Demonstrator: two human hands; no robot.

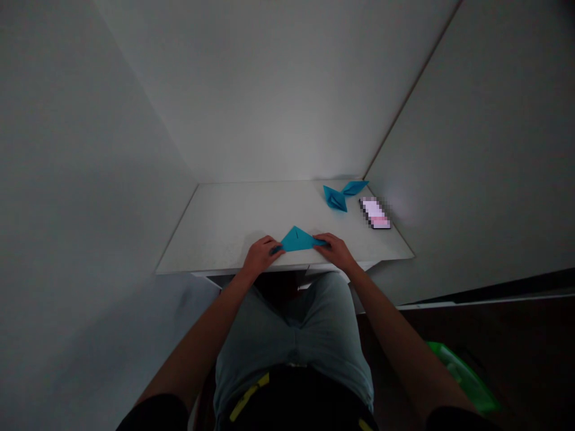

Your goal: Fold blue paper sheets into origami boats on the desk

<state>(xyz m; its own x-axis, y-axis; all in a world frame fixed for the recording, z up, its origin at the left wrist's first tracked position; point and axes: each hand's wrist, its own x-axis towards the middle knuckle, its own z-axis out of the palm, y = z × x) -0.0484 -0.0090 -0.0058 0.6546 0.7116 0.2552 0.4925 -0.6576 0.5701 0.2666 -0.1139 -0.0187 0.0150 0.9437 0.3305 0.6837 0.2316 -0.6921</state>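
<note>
A folded sheet of blue paper (297,240) is held between my hands, just over the front part of the white table. It has a wide, low triangular shape with its peak pointing away from me and a short dark line near the peak. My left hand (262,254) pinches the left corner, fingers closed on it. At the opposite corner, my right hand (333,249) grips the paper between thumb and fingers. Farther back on the right lie two folded blue paper boats (335,198), close together; the other boat (354,188) sits near the back corner.
The white table (215,221) fits between walls at the left, back and right. A phone (375,213) with a lit, blurred screen lies by its right edge. Beneath the front edge shows a drawer or shelf. A green plastic container (465,377) stands on the dark floor at the lower right.
</note>
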